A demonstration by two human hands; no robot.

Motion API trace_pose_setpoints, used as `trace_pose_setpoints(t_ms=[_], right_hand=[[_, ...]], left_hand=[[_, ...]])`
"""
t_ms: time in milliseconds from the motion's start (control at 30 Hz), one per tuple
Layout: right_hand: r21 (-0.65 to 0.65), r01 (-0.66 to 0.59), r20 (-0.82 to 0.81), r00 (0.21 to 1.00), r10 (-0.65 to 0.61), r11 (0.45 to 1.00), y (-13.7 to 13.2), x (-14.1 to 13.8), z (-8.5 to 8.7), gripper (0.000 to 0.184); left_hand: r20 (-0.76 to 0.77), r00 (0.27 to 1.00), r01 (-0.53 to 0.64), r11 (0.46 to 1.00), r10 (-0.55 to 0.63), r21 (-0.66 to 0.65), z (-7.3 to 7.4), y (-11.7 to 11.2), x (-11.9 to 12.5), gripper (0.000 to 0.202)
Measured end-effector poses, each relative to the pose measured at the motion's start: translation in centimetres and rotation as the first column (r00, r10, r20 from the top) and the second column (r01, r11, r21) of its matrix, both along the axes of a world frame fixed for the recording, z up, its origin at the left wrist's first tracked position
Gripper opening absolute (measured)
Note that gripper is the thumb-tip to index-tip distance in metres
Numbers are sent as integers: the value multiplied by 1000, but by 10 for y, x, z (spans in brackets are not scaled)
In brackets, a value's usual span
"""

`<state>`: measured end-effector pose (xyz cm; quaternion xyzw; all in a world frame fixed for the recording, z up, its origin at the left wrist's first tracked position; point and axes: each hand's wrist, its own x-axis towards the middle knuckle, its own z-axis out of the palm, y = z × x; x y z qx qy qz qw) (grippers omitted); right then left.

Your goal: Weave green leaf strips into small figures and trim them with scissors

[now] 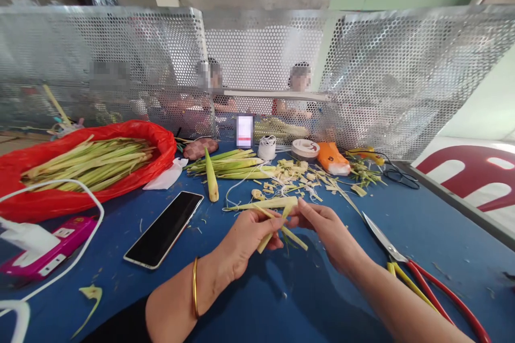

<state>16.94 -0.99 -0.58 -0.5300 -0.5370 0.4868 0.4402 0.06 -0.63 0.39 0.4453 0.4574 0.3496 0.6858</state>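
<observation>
Now my left hand [252,233] pinches crossed strips [296,239] between thumb and fingers, right of phone [164,230]. My right hand [328,228] pinches strips' far end with thumb and fingertips, farther right of phone. Scissors [396,254] lie well right of phone. Red bag [167,147] of stalks [92,163] beyond phone, leftward; spool [266,148] beyond phone, rightward.
</observation>
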Motion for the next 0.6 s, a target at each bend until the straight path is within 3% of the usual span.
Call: trace_pose_setpoints(t_ms=[100, 267, 433, 600], right_hand=[[-73, -114, 10, 993, 115, 991, -6, 1, 11, 55], [32, -279, 74, 958, 276, 960, -15, -4, 19, 46], [88, -221, 305, 934, 185, 971, -16, -7, 13, 30], [247, -191, 560, 828, 22, 950, -16, -7, 2, 28]], left_hand=[[36, 996, -85, 996, 85, 13, 0, 4, -4, 34], [31, 994, -108, 994, 109, -18, 0, 5, -4, 25], [39, 989, -142, 990, 143, -18, -1, 4, -2, 20], [23, 995, -93, 994, 94, -51, -1, 2, -4, 35]])
